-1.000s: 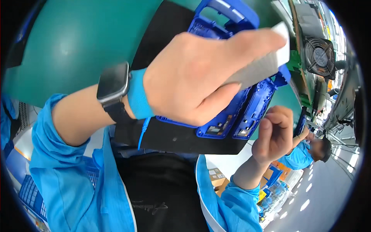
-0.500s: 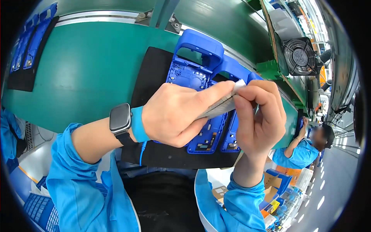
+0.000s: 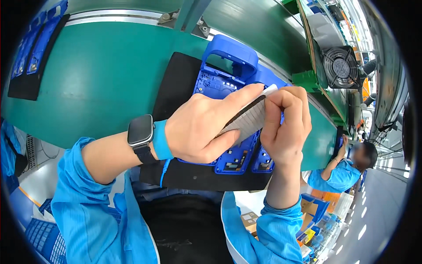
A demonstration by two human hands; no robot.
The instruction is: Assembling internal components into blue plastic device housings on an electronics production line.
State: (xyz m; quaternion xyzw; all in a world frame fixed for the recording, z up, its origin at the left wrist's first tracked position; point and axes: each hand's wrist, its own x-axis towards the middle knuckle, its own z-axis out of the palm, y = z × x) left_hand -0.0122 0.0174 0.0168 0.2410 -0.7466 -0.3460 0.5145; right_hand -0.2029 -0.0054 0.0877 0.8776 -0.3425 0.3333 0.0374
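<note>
A factory assembly line: a long green workbench (image 3: 101, 83) runs past the person, with a black mat (image 3: 176, 92) on it holding blue plastic housings (image 3: 224, 70). Beyond the bench's far edge sits a cooling fan (image 3: 340, 66). Further along the same bench another worker in a blue smock (image 3: 340, 171) stands, boxes (image 3: 318, 207) stacked below

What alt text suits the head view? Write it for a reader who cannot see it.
Two bare hands, left hand and right hand, hold a grey sheet of small labels between them above blue plastic housings on a black mat on a green workbench. The left wrist wears a smartwatch; another person in blue works at far right.
</note>
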